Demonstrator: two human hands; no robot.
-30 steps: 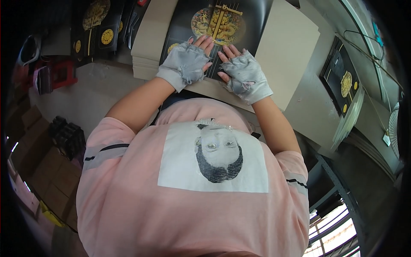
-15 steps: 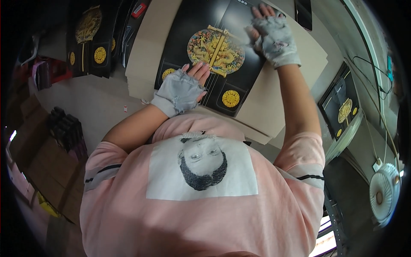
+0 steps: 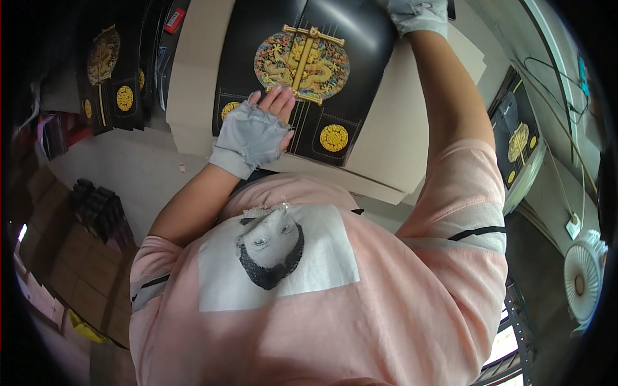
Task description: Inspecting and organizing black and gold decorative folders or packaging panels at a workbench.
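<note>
A black printed sheet (image 3: 370,77) with a round dragon design and gold medallions lies on a stack of beige cardboard sheets (image 3: 393,141). My left hand (image 3: 254,132), in a grey fingerless glove, rests on the sheet's near left part. Its fingers are stretched out flat, the tips at the lower edge of the dragon design. My right hand (image 3: 420,14), gloved the same way, reaches over the far right corner of the sheet. The picture's upper edge cuts off its fingers, so what they touch is hidden.
More black printed pieces (image 3: 116,64) stand at the left, beside a small red object (image 3: 174,20). Another printed black piece (image 3: 518,132) is at the right, above a white fan (image 3: 582,283) and hanging cables. Black bundled items (image 3: 96,209) sit low at the left.
My right hand has moved farther away along the sheet, partly out of the picture. My left hand stays flat on the same part of the sheet. The whole view has shifted a little.
</note>
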